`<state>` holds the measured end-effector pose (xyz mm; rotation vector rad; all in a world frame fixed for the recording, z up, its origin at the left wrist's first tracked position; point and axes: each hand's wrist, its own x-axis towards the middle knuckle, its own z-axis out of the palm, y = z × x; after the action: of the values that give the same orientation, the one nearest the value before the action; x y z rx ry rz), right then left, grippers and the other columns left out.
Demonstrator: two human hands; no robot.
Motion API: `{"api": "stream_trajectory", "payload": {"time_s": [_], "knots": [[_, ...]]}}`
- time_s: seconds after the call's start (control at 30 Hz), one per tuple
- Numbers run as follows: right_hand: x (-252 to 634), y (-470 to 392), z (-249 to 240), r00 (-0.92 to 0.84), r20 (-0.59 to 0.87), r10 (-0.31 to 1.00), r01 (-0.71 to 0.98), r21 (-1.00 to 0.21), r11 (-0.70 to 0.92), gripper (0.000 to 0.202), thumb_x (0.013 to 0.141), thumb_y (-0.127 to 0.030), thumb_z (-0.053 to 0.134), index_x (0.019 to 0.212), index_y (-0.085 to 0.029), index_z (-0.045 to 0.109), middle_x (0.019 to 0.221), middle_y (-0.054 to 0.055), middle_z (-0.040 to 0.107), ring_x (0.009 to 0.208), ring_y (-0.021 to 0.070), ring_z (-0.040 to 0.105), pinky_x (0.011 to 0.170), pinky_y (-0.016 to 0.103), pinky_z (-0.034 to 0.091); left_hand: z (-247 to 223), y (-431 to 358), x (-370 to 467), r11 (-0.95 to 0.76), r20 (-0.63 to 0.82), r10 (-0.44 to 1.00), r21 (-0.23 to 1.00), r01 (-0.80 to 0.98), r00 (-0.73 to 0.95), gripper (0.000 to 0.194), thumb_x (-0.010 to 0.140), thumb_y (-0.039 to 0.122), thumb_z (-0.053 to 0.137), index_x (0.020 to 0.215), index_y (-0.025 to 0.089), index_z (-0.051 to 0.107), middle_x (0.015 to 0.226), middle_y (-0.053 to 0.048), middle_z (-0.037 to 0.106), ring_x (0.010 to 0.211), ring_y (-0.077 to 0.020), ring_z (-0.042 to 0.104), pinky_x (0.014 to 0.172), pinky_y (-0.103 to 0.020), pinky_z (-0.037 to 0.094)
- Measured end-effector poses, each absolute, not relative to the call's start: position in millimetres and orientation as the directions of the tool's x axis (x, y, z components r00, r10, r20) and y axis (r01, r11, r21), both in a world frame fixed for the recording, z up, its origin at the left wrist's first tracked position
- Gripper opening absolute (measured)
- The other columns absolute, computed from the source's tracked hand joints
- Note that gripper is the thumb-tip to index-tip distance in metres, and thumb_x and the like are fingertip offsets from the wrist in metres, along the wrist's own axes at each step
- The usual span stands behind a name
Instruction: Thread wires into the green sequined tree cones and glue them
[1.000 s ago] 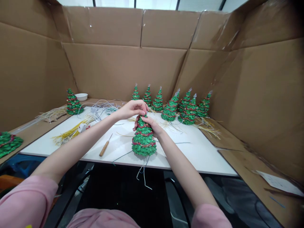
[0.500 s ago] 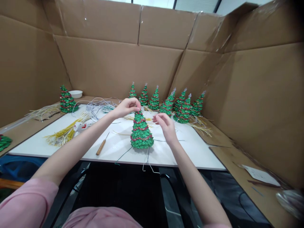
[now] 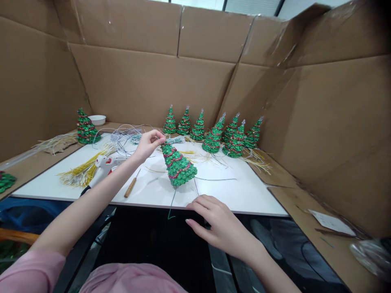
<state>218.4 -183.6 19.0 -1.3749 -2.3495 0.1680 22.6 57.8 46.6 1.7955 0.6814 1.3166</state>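
Observation:
My left hand (image 3: 150, 143) pinches the top of a small green tree (image 3: 179, 166) with red garlands. The tree leans, its tip to the left and its base to the lower right, over the white board (image 3: 244, 195). Thin wires hang or stretch from its base, one green wire (image 3: 172, 205) reaching past the board's front edge. My right hand (image 3: 210, 219) is below the base at that edge, thumb and fingers apart, near a dark wire. Nothing shows between its fingers.
Several finished-looking trees (image 3: 213, 136) stand at the back. On the left are another tree (image 3: 86, 128), a white bowl (image 3: 97, 120), yellow wires (image 3: 82, 170), a glue gun (image 3: 104, 165) and a wooden-handled awl (image 3: 130, 188). Cardboard walls (image 3: 146, 85) surround the board.
The tree has gone from upright to tilted, its top pulled left by my left hand. My right hand has come down from beside the tree to the board's front edge.

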Motion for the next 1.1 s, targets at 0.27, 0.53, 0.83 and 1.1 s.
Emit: {"api": "stream_trajectory", "payload": {"time_s": [0.27,0.53,0.83,1.1], "knots": [[218,-190,-7,-0.247,0.434,0.866,0.897,-0.237,0.375,0.026,0.084,-0.035,0.067,0.106,-0.022,0.063,0.103,0.009,0.069,0.100,0.0287,0.062,0.091,0.046,0.047,24,30,16,-0.441,0.436,0.890,0.898,0.005,0.132,0.032,0.069,0.045,0.073,0.076,0.017,0.060,0.078,-0.002,0.065,0.070,-0.0158,0.061,0.069,-0.029,0.048],[243,-166,-12,-0.074,0.488,0.870,0.970,-0.166,0.176,0.024,0.090,-0.038,0.057,0.106,-0.021,0.064,0.106,0.010,0.068,0.106,0.0300,0.057,0.087,0.046,0.038,4,-3,11,-0.322,0.321,0.938,0.947,-0.016,0.127,0.033,0.066,0.046,0.078,0.073,0.017,0.064,0.077,-0.002,0.066,0.073,-0.0180,0.064,0.074,-0.032,0.052],[261,-140,2,-0.126,0.388,0.913,0.951,-0.215,0.222,0.029,0.082,-0.025,0.055,0.111,-0.022,0.058,0.120,0.011,0.064,0.119,0.0307,0.051,0.094,0.051,0.033,-13,-21,8,-0.244,0.245,0.966,0.969,-0.023,0.078,0.034,0.065,0.047,0.078,0.075,0.017,0.064,0.081,-0.002,0.067,0.073,-0.0172,0.063,0.076,-0.033,0.055],[261,-117,5,-0.154,0.255,0.955,0.965,-0.168,0.200,0.013,0.079,-0.021,0.055,0.092,-0.019,0.057,0.103,0.011,0.068,0.114,0.0305,0.055,0.102,0.062,0.022,-19,-21,4,-0.225,0.223,0.973,0.974,0.028,0.059,0.031,0.065,0.043,0.075,0.074,0.015,0.065,0.076,-0.003,0.066,0.070,-0.0156,0.058,0.070,-0.028,0.047]]}}
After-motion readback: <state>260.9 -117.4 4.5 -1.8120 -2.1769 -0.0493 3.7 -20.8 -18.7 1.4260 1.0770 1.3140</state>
